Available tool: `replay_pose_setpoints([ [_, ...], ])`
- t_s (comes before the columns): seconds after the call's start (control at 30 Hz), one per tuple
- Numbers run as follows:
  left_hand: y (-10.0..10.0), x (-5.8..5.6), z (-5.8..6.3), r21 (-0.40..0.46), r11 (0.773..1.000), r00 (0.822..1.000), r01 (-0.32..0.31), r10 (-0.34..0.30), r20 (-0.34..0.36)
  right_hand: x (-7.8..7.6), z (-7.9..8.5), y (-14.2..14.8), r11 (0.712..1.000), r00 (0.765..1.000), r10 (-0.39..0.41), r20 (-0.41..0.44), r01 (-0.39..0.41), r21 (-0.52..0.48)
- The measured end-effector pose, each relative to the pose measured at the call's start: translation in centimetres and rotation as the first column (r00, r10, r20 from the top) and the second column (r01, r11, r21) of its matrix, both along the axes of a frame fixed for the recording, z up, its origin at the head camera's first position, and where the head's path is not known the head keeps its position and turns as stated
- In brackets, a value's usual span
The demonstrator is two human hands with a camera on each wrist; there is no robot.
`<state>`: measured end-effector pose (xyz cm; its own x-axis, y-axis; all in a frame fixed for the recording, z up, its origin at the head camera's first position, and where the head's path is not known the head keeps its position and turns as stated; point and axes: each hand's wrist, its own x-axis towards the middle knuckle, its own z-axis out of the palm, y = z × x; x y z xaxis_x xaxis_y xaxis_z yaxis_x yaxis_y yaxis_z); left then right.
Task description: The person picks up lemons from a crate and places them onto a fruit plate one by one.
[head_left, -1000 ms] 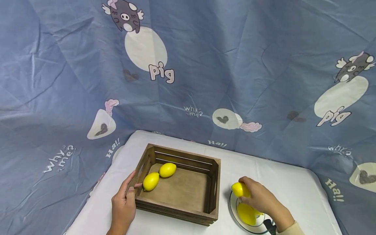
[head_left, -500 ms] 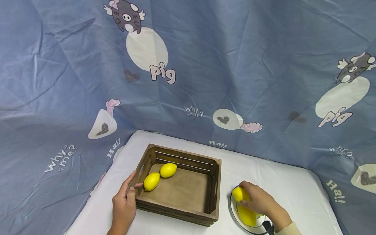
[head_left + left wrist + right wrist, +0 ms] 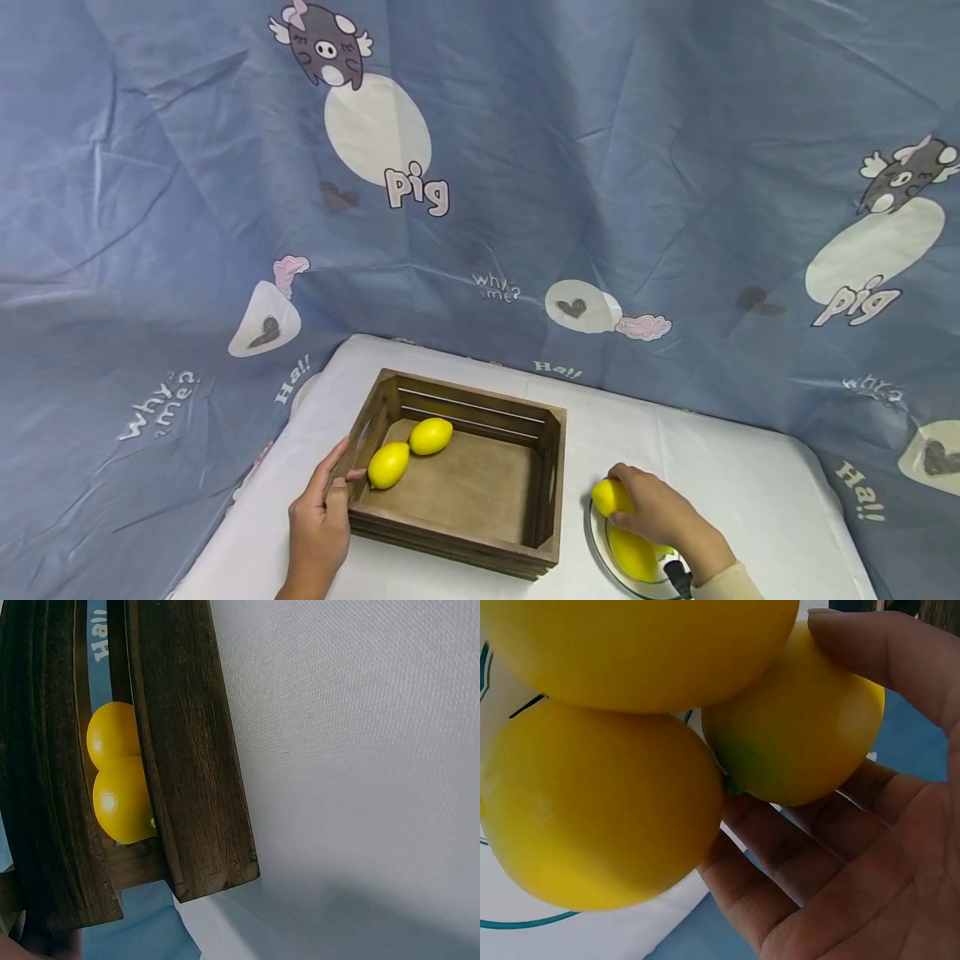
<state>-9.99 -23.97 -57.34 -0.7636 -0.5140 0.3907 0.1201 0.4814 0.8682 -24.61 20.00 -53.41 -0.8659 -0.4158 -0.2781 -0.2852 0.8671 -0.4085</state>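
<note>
My right hand [image 3: 656, 510] grips a yellow lemon [image 3: 604, 497] at the left edge of a white plate [image 3: 597, 533]. In the right wrist view, thumb and fingers lie on opposite sides of that lemon [image 3: 802, 720], which has a green tip. Two more lemons, a lower one [image 3: 604, 806] and an upper one [image 3: 645, 652], sit close against it. With my left hand [image 3: 318, 529] I hold the left end of a brown wooden crate [image 3: 472, 483]. Inside the crate, two lemons lie touching: a nearer one [image 3: 388, 465] and a farther one [image 3: 431, 436].
A white cloth [image 3: 675, 437] covers the table under crate and plate. Behind and beside it hangs a blue printed curtain [image 3: 480, 208]. The slatted crate wall [image 3: 195, 735] fills much of the left wrist view. A black strap part [image 3: 677, 577] shows at the right wrist.
My right hand has come down slightly toward the plate with the lemon in its grip. The left hand and crate stay where they were; the head view has shifted a little.
</note>
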Motion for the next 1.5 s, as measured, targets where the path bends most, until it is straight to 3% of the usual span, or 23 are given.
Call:
replay_pose_setpoints([
  [1.13,0.0,0.0,-0.1,0.007,1.000,0.999,-0.018,0.018,0.028,0.0,-0.8,0.1,1.000,1.000,-0.007,-0.025,0.007,0.011],
  [1.5,-0.1,0.0,-0.1,-0.007,1.000,1.000,-0.014,0.014,0.012,0.5,1.0,0.2,0.999,0.994,0.019,-0.103,-0.023,-0.036],
])
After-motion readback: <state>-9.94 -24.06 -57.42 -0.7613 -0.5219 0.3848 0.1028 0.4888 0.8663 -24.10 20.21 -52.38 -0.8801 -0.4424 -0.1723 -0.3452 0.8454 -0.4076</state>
